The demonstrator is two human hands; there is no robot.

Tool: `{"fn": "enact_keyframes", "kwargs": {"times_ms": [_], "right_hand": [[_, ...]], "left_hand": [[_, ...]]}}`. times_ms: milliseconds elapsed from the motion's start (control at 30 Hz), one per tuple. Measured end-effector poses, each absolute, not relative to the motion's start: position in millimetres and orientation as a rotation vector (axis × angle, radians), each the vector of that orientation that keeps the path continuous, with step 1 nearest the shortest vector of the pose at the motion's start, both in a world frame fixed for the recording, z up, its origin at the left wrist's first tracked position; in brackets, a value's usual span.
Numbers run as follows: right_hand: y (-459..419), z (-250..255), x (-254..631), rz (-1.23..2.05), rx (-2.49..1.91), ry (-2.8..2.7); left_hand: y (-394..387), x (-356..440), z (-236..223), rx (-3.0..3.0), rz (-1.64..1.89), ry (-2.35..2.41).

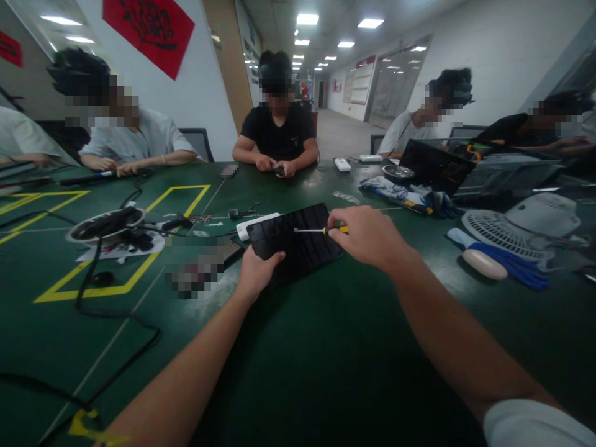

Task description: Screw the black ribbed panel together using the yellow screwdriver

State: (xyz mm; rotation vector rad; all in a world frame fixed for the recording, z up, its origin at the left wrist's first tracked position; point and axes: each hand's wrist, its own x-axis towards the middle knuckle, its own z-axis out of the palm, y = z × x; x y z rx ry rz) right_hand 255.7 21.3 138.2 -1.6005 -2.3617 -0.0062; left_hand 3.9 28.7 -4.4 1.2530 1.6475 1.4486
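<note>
Head view: a yellow-and-black screwdriver (315, 231) held over a black tablet (298, 248)

Both forearms reach out from the near edge, angling in toward each other over a dark green table (321, 347). The left hand (261, 270) is clamped on the tablet's near left corner, thumb pressed flat on the glossy face, the other fingers out of my sight behind it. The right hand (365, 233) comes in from the other side, wrist bent, its thumb and fingertips pinched together on the screwdriver's handle. The shaft points left across the tablet; whether the tip touches the surface, I can't tell. The tablet sits tilted in front of the person, around the middle of the table.

It hides part of a white power strip (257, 226) just behind it. Close by on the left lies a dark flat item (233, 251), partly blurred out. Further left, a cluttered round dish (74, 234) stands among a trailing black cable (84, 292) and yellow tape (114, 289). Over on the right, well apart from the hands, are a white fan (542, 214), blue gloves (519, 268) and a pale oval object (484, 264). Across the table, a person in a black T-shirt (277, 130) handles something small and dark.
</note>
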Motion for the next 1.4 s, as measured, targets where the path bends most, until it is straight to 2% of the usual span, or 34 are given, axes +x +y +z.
{"fn": "enact_keyframes", "kwargs": {"times_ms": [467, 1233, 1400], "right_hand": [[20.5, 137.7, 254.2, 0.064, -1.623, -2.366], [22.9, 137.2, 250.9, -0.079, -1.71, -2.294], [24.1, 135.5, 253.0, -0.028, -1.705, -2.324]], "left_hand": [[28.9, 2.1, -5.4, 1.272, 1.438, 1.639], [30.1, -0.3, -10.1, 1.28, 1.437, 1.635], [28.2, 0.8, -5.9, 1.308, 1.435, 1.649]]}}
